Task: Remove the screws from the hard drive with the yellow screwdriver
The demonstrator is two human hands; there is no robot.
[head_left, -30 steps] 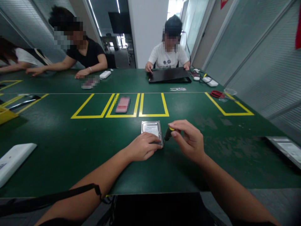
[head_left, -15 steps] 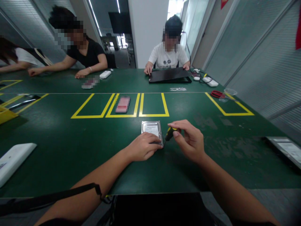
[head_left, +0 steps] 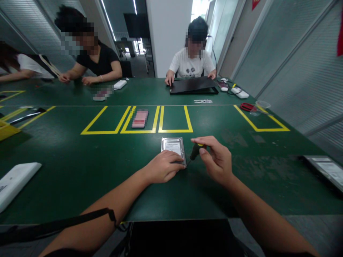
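Note:
A silver hard drive point(head_left: 173, 144) with a white label lies on the green table in front of me. My left hand point(head_left: 166, 167) covers its near part, fingers gripping it and reaching to its right edge. In my right hand point(head_left: 217, 159) is a small screwdriver point(head_left: 194, 152) with a dark green and yellow handle, pinched between thumb and fingers. The screwdriver leans, its thin shaft pointing down and left to the drive's near right corner. Whether the tip sits in a screw is too small to tell.
Yellow tape outlines point(head_left: 175, 131) mark the table beyond the drive, with a pink phone-like object point(head_left: 139, 119) in one. A white device point(head_left: 17, 182) lies left, another drive-like unit point(head_left: 328, 171) right. Across the table a person handles a black panel point(head_left: 193, 85); other people sit left.
The screwdriver handle has turned and shifted slightly in my right hand. My left hand and the drive stay put. The person at left has drawn their hands together.

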